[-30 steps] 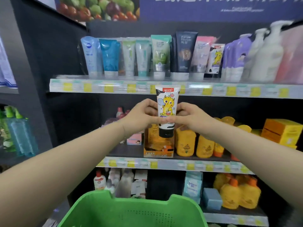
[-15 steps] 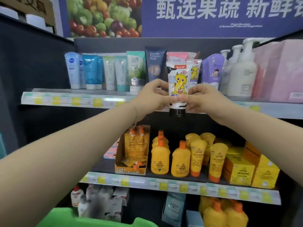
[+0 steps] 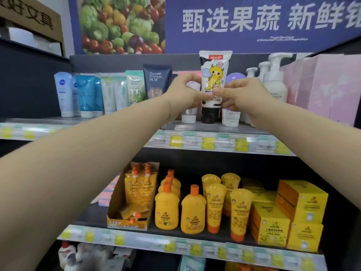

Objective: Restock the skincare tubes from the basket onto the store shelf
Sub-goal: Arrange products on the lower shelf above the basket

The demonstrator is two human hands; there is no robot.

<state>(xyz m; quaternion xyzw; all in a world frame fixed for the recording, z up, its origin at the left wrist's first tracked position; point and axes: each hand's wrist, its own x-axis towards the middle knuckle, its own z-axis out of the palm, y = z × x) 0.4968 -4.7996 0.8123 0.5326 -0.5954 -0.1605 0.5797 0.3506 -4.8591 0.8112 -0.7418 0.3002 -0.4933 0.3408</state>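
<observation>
We find this tube [image 3: 214, 81] at the very end of its trip: it stands upright, black cap down, over the top shelf [image 3: 117, 122], in the gap between a white-capped tube [image 3: 189, 117] on its left and another pale tube [image 3: 231, 118] on its right. The left hand [image 3: 183, 90] and right hand [image 3: 244, 94] each pinch it at mid-body, thumb and fingertips closing on it from opposite sides, the other fingers loosely curled behind. We cannot tell whether the cap already rests on the shelf board or hangs just above it; the cap's lower edge lies about level with the neighbouring caps, so we judge it is touching or nearly so. What seems done, then, is the carrying and lining up of this one tube. What is left for it, in our view, is to settle it, let go with both hands and see that it stands without leaning on its neighbours. The row to the left, from the blue tubes [image 3: 64, 94] to the dark tube [image 3: 157, 81], looks fairly full, and pump bottles [image 3: 273, 79] close off the right. As for the whole job, we cannot say how much remains: the basket is out of view, so the number of tubes still waiting in it is unknown to us.
</observation>
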